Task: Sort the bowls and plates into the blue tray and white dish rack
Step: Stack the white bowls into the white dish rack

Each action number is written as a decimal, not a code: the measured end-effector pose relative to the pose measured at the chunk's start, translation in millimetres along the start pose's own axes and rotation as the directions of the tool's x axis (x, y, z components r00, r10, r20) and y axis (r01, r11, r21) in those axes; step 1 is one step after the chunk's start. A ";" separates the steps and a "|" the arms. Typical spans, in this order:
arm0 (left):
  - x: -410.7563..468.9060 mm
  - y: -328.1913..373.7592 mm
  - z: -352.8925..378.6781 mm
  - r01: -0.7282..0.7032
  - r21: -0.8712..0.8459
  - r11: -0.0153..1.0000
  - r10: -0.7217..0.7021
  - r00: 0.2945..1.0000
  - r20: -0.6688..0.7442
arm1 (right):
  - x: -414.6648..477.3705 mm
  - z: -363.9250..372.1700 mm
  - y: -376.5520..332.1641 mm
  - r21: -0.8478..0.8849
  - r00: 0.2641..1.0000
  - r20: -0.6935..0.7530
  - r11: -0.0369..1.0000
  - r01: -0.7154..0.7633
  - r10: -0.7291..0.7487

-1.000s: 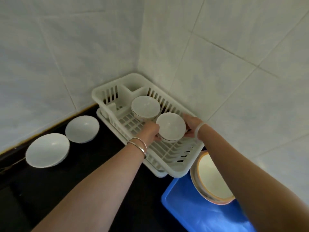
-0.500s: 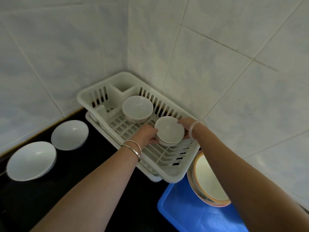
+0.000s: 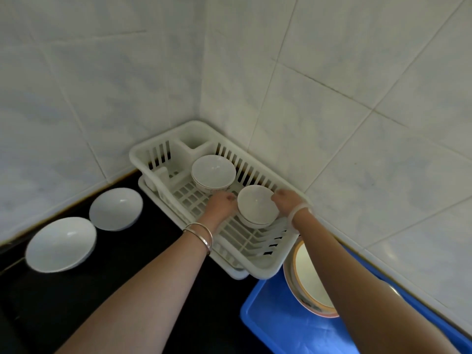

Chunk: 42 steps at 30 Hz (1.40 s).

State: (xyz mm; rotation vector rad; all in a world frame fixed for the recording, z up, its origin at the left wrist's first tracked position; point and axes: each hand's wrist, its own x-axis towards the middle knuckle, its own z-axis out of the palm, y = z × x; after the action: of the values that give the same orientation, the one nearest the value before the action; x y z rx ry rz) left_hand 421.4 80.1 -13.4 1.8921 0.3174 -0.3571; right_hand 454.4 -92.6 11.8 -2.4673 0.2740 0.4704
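Note:
The white dish rack (image 3: 265,267) stands in the tiled corner. A stack of white bowls (image 3: 213,172) sits in its middle. Nearer me, a second small white bowl stack (image 3: 256,208) rests on the rack's ribs. My left hand (image 3: 221,206) touches its left side and my right hand (image 3: 287,201) its right side, fingers curled around it. Stacked plates with orange rims (image 3: 310,284) lie in the blue tray (image 3: 270,318) at lower right, partly hidden by my right forearm. Two white bowls (image 3: 116,209) (image 3: 61,244) sit on the black counter at left.
The black counter (image 3: 143,251) runs from the left wall to the tray. Tiled walls (image 3: 332,98) close in behind and to the right of the rack. A drip tray (image 3: 238,273) shows under the rack.
The bowl stack between my hands has come down onto the rack's ribs, nearer the front. My view has shifted, so the rack sits more to the right.

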 end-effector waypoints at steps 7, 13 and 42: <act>-58.0 -20.8 -61.1 -0.120 -0.069 0.990 0.091 0.940 -0.328 | -56.3 26.0 -59.9 0.376 0.987 0.027 0.916 0.138 -0.160; -120.4 -79.9 -119.2 -0.048 -0.014 0.999 0.030 0.804 -0.594 | -101.0 110.9 -122.9 0.420 0.934 0.265 0.901 0.110 -0.238; -139.7 -228.5 -212.5 -0.090 -0.771 0.631 -0.504 0.708 -0.495 | -62.6 247.9 -185.0 0.598 0.956 0.290 0.787 -0.153 -0.035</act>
State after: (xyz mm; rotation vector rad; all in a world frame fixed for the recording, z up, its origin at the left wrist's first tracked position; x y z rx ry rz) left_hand 224.6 350.2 -85.5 1.0404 1.0507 0.3305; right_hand 386.1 208.6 -53.0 -1.7245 0.3249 0.6418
